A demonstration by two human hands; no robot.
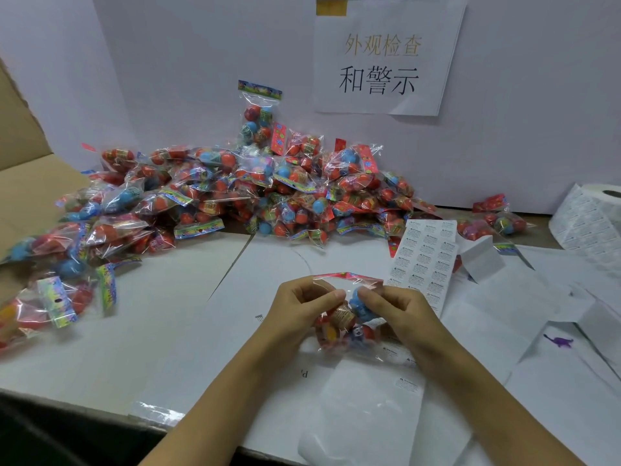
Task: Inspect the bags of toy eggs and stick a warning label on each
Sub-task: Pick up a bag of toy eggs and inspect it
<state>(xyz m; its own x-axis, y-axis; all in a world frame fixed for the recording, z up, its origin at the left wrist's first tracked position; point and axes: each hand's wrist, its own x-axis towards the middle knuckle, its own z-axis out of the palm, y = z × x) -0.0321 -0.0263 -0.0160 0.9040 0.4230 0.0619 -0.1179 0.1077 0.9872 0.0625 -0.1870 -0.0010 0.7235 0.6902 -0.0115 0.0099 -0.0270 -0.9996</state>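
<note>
Both hands hold one clear bag of toy eggs [346,322] just above the white table, near its front middle. My left hand [302,304] grips the bag's left side and my right hand [393,307] pinches its right side, fingertips almost meeting. Red and blue eggs show through the plastic, and the bag's red header points away from me. A sheet of small warning labels [421,264] lies just behind my right hand. A big heap of similar bags [235,193] spreads across the back of the table.
A cardboard box [27,183] stands open at the left with bags spilling beside it. A roll of labels [591,216] sits at the far right. Loose backing paper [363,415] lies under my wrists. A small purple toy dinosaur [559,341] lies at the right. A paper sign [383,58] hangs on the wall.
</note>
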